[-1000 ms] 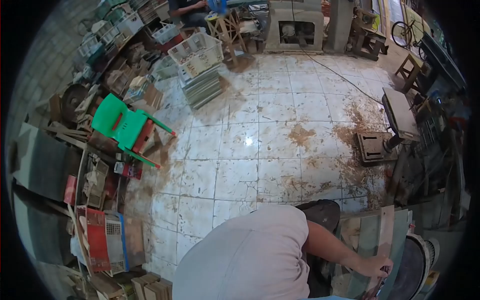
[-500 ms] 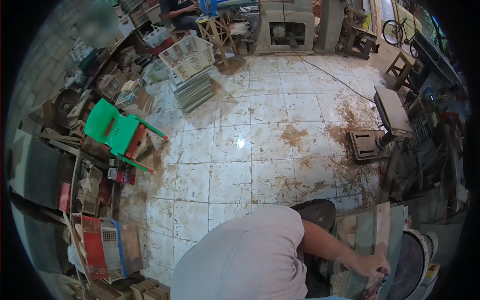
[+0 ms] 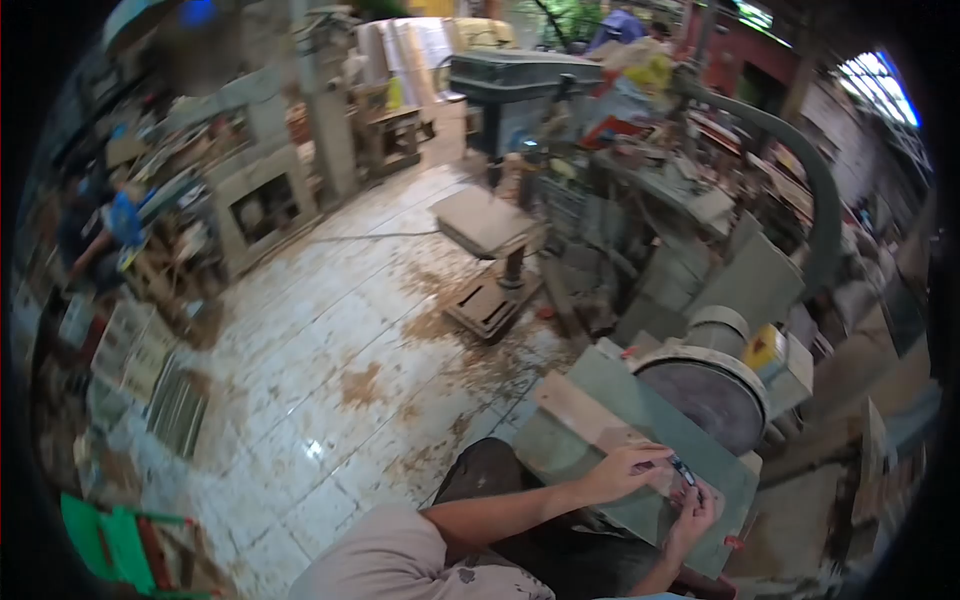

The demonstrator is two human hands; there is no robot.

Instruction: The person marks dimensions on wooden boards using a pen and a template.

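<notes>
My left hand lies on the green table of a disc sander, its fingers pinching one end of a small dark object with a blue spot. From below, my right hand grips the other end of that object. The object sits just in front of the round brown sanding disc. A pale wooden strip lies flat on the table, next to my left hand.
A drill press stand rises from the sawdust-strewn tiled floor. Cluttered benches and machines fill the right and back. A seated person is at the far left, a green chair at the bottom left.
My view has swung from the floor and shelves on the left round to the sander. Only one hand showed on the wooden strip before; now both hands meet on the small object.
</notes>
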